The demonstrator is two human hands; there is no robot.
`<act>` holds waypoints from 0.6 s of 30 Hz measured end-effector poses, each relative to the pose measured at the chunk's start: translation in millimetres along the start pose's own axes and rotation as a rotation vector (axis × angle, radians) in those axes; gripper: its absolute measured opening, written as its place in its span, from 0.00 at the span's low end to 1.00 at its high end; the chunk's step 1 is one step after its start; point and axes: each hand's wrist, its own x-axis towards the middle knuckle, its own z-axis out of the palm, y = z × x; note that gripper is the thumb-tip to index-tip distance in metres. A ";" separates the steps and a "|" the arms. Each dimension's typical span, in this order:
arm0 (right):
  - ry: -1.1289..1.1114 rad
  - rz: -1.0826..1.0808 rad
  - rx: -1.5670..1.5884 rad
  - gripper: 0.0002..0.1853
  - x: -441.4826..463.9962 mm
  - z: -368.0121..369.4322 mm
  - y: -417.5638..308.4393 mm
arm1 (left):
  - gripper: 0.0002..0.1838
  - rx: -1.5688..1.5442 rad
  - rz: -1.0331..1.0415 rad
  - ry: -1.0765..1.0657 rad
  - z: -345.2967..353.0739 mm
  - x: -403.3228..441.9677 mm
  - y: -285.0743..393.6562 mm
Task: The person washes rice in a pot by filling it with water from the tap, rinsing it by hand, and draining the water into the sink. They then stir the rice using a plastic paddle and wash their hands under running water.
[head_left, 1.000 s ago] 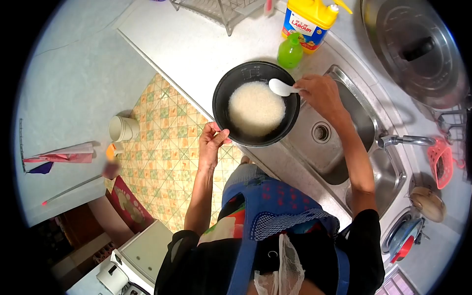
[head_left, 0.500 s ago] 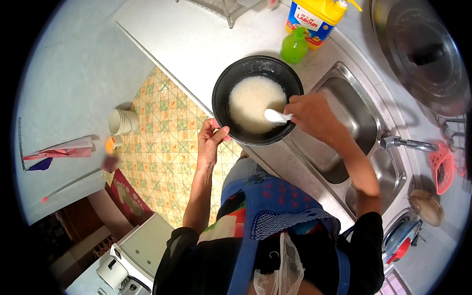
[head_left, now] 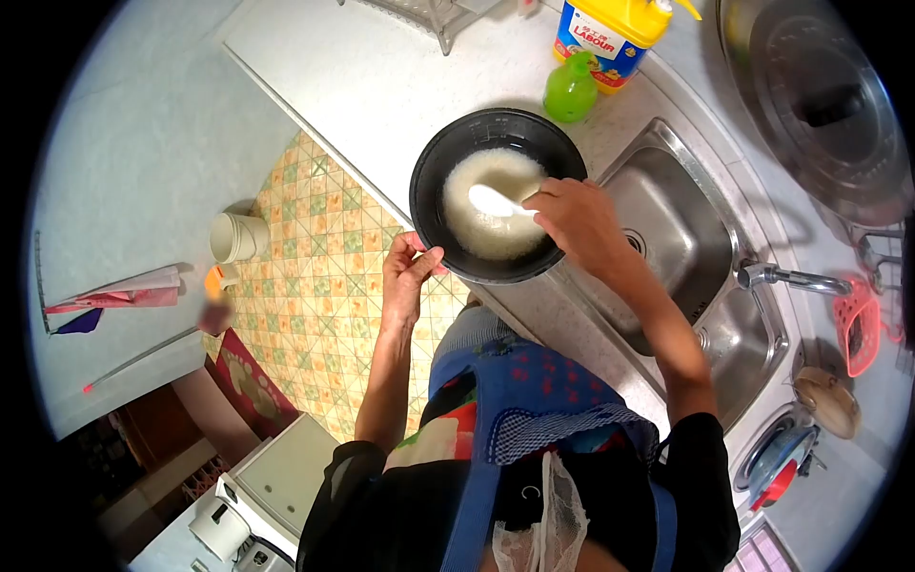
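Note:
A black rice cooker pot (head_left: pixel 431 195) stands on the counter beside the sink, with white rice (head_left: pixel 491 238) in cloudy water inside. My left hand (head_left: pixel 410 265) grips the pot's near left rim, thumb outside and fingers partly hidden. Closed around the handle of a white spoon (head_left: pixel 490 200), my right hand (head_left: pixel 583 221) reaches over the pot's right side. The spoon's bowl is over the middle of the rice; whether it touches the rice I cannot tell.
A green bottle (head_left: pixel 571 91) and a yellow detergent jug (head_left: pixel 610 43) stand behind the pot. To the right lie a double steel sink (head_left: pixel 667 205) and a faucet (head_left: pixel 791 277). A large lid (head_left: pixel 820 57) leans at the upper right. A bucket (head_left: pixel 238 237) sits on the floor.
My right hand has moved the spoon left and away from me, from the pot's right side to the middle. The water looks cloudier. My left hand stays on the rim.

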 end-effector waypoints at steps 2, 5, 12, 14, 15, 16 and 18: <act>0.046 0.015 -0.081 0.12 -7.4 -10.1 -4.9 | 0.07 0.011 0.000 0.014 0.3 -1.5 0.6; 0.106 0.067 -0.185 0.15 -27.0 -29.2 -14.1 | 0.07 0.003 0.011 0.007 0.0 -1.3 -1.6; 0.467 0.598 0.753 0.11 -65.0 -22.7 18.3 | 0.08 0.096 0.086 0.037 2.9 0.5 -1.4; 0.469 0.695 0.901 0.10 -73.8 1.7 28.3 | 0.08 0.103 0.085 0.036 1.5 2.5 -1.4; 0.461 0.795 1.048 0.09 -77.7 16.1 32.5 | 0.09 0.107 0.080 0.030 0.1 3.7 -2.0; 0.463 0.792 1.049 0.09 -80.4 33.7 34.1 | 0.09 0.110 0.073 0.025 -0.8 4.4 -2.0; 0.584 0.819 1.045 0.10 -78.4 62.1 28.1 | 0.09 0.126 0.067 0.026 -0.9 5.6 1.7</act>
